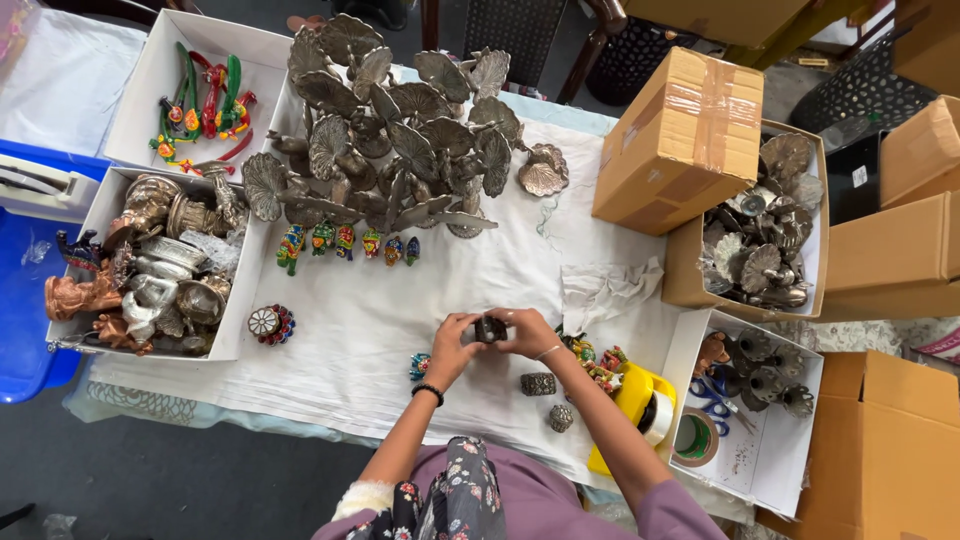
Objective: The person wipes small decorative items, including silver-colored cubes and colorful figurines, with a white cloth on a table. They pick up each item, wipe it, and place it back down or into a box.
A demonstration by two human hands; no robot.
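Observation:
My left hand (452, 345) and my right hand (525, 330) meet over the white cloth (350, 330) and together hold a small dark metal piece (490, 328). Just below my right forearm lie a small carved metal cylinder (538, 384) and a round metal knob (560, 418). A small painted figurine (419, 366) sits beside my left wrist. More painted figurines (598, 365) lie to the right of my right hand.
A cluster of metal leaf-shaped stands (390, 130) fills the table's far middle, with a row of painted figurines (345, 242) before it. White boxes (150, 265) of metal figures stand left. Cardboard boxes (680, 140) stand right. A yellow tape dispenser (640, 410) and crumpled paper (605, 290) lie nearby.

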